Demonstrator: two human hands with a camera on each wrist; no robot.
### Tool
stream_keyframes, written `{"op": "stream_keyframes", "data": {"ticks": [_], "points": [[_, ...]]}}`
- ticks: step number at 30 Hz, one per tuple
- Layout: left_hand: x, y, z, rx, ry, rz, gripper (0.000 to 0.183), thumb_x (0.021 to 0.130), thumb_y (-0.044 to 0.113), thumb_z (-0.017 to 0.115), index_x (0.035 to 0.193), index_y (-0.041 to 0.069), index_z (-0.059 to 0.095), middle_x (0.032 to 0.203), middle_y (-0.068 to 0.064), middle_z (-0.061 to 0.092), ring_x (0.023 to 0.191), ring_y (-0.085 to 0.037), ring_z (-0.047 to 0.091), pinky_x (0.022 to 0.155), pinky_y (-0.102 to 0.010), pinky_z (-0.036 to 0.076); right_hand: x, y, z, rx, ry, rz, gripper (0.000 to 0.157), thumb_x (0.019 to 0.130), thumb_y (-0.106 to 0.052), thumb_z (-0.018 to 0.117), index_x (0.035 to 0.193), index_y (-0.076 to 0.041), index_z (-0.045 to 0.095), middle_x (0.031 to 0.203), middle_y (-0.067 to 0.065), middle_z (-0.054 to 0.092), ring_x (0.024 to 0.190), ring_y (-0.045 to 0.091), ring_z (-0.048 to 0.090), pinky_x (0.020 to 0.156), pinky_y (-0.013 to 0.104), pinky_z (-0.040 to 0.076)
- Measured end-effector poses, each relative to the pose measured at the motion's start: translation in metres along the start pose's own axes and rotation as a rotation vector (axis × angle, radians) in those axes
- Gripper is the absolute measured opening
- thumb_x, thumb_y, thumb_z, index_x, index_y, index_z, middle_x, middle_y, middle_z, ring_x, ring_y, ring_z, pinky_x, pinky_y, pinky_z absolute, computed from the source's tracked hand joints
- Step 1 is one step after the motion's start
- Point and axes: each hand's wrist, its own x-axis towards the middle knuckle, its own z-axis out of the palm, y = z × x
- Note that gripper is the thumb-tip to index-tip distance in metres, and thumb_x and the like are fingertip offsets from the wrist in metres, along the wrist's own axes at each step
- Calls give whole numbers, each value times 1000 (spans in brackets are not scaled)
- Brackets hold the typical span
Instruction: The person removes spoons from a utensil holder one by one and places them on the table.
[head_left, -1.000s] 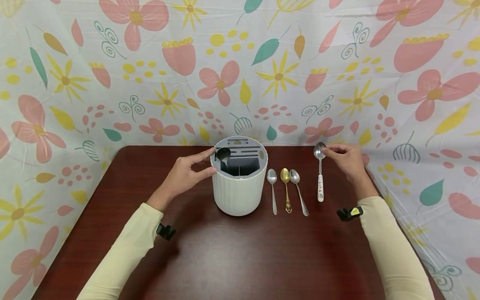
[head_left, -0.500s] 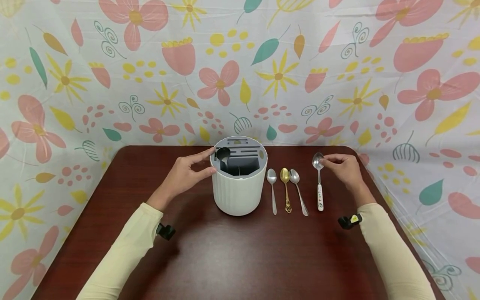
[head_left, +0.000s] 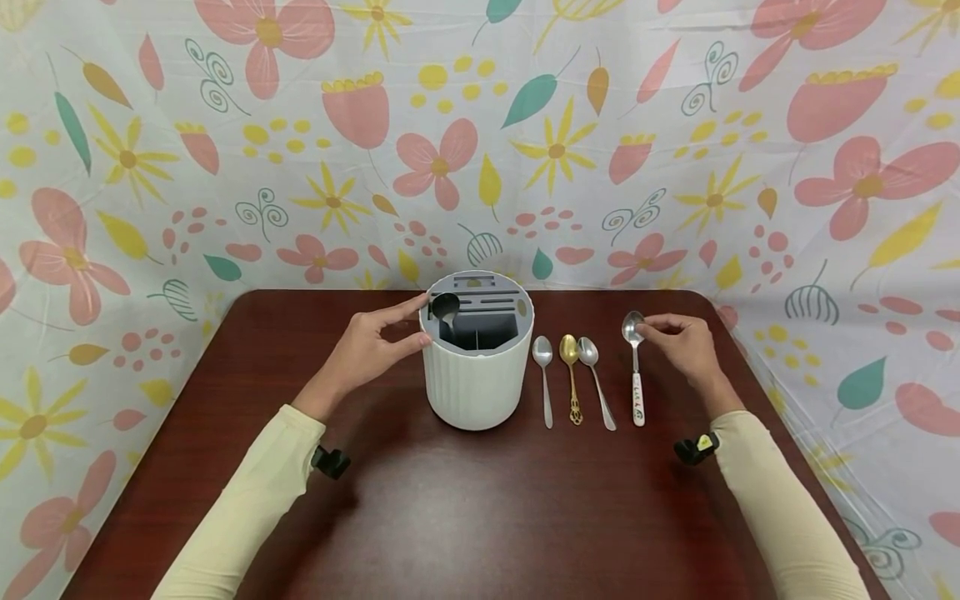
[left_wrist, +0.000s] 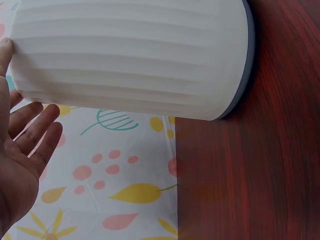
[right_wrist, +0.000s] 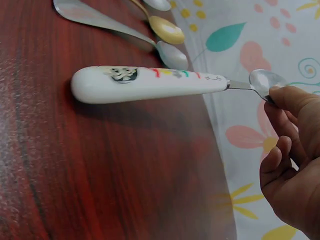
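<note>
My right hand [head_left: 686, 346] pinches a spoon [head_left: 636, 367] by its bowl, between thumb and index finger. In the right wrist view this spoon's white handle [right_wrist: 150, 84] bears a coloured print and points away from the hand. Whether the handle touches the table cannot be told. My left hand [head_left: 371, 354] rests its thumb and straight fingers against the upper side of a white ribbed utensil holder [head_left: 476, 392]. The holder's grey top has slots and compartments. A black spoon [head_left: 446, 308] stands in it at the left, its lower part hidden.
Right of the holder lie a silver teaspoon [head_left: 543, 367], a gold spoon [head_left: 572, 367] with an ornate handle, and another silver spoon [head_left: 592, 367]. They rest on a dark red-brown table [head_left: 450, 517]. A flowered cloth [head_left: 480, 150] hangs behind and along both sides.
My right hand has come toward me and slightly left with the white-handled spoon still pinched. The left hand and the holder stay put.
</note>
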Motion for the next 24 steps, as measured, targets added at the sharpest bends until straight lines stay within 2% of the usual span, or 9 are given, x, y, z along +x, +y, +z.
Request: {"op": "stream_keyframes", "data": {"ticks": [7, 14, 24], "points": [[0, -2, 0, -12, 3, 12, 58, 85, 42, 70, 139, 29, 52, 134, 17, 54, 116, -7, 57, 94, -49, 46, -1, 5, 8, 26, 11, -26, 29, 80, -35, 78, 99, -13, 76, 82, 2, 72, 73, 6, 60, 57, 17, 45], [0, -2, 0, -16, 2, 10, 60, 85, 42, 70, 139, 23, 53, 134, 17, 55, 116, -5, 56, 94, -48, 47, -3, 11, 16, -28, 9, 13, 30, 80, -40, 76, 101, -18, 76, 83, -6, 72, 74, 5, 61, 59, 17, 45], [0, -2, 0, -5, 4, 22, 58, 85, 41, 70, 139, 29, 52, 133, 17, 55, 117, -4, 55, 95, -47, 46, -4, 13, 27, -102, 53, 17, 28, 80, -43, 75, 97, -21, 77, 78, 1, 69, 67, 8, 55, 53, 22, 39]]}}
